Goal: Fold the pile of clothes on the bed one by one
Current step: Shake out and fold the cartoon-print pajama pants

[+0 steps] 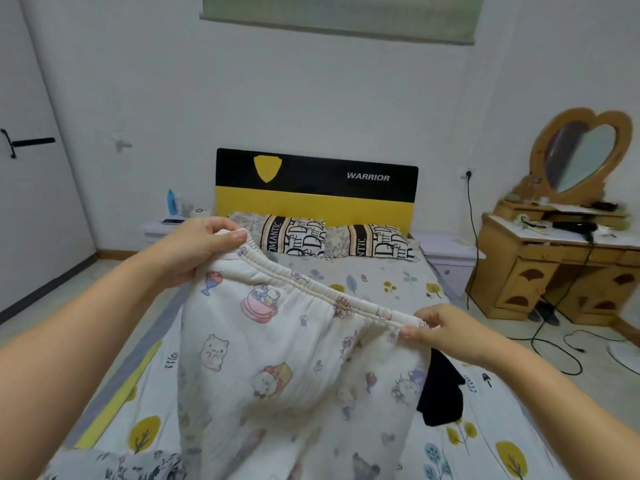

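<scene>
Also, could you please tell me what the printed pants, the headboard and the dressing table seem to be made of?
Pants: soft, thick, matte knit or quilted cloth, likely cotton; the puffy surface and gathered elastic waistband suggest it. Headboard: smooth black and yellow panel with a slight sheen, perhaps laminated board or vinyl; hard to tell. Dressing table: light yellowish varnished wood, or a wood-look finish, with carved door panels.

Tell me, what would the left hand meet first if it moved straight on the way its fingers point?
Probably the nearer pillow. The left hand, pinching the pajama pants, points right toward it, though depth is unclear.
</scene>
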A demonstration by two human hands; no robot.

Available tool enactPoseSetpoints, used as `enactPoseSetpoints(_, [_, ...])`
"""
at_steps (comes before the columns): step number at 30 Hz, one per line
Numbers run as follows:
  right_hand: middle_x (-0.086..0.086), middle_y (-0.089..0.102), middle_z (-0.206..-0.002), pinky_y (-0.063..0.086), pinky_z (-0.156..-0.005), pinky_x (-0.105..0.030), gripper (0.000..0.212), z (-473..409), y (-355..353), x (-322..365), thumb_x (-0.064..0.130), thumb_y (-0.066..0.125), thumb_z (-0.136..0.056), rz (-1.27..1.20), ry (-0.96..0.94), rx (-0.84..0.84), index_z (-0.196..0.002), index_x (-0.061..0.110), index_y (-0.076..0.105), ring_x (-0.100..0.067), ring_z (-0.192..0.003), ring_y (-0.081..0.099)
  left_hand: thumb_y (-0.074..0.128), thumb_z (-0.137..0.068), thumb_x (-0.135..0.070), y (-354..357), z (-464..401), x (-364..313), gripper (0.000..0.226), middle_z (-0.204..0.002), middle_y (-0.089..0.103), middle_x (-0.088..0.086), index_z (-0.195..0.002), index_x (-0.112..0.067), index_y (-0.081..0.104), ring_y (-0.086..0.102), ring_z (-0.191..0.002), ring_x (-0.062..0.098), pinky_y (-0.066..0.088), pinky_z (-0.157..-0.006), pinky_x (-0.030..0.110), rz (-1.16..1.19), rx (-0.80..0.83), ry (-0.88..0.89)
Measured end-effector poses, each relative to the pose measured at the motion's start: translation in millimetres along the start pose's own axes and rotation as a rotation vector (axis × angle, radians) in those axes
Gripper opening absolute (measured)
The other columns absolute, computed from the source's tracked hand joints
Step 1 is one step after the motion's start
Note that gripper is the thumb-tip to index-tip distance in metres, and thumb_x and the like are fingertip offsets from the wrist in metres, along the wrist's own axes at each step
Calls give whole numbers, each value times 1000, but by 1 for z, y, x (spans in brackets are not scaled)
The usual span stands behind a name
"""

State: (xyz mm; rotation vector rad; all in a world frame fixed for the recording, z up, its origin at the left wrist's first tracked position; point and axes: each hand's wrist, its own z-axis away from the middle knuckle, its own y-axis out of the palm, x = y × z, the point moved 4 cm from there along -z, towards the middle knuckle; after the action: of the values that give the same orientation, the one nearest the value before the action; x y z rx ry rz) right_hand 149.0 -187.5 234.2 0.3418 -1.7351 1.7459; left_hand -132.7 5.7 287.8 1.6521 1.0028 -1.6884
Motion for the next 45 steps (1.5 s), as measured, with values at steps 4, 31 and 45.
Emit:
enactPoseSetpoints(4, [-1,58,-62,39,-49,-15,16,0,-11,5,17,69,-83,-352,-31,-179,-79,3,64,-3,-51,53,68,-79,-6,-3,3,9,18,-81,64,13,-93,-17,67,60,-64,21,50,-47,26,-218,1,21])
enactPoseSetpoints(31, [-9,52,-66,37,-62,-32,78,53,-14,5,78,55,-64,-202,67,-152,-72,0,54,-19,-62,48,45,-94,-5,11,-8,2,42,-65,58,-3,-62,-27,58,50,-57,7,40,-52,20,-191,62,317])
enactPoseSetpoints(45, [-4,51,-59,41,-45,-28,28,107,-53,44,8,66,-81,-688,5,-585,-67,17,44,-16,-52,50,49,-95,-12,68,-21,-29,25,-71,64,-1,-76,-24,59,55,-45,1,39,-38,19,-266,100,356])
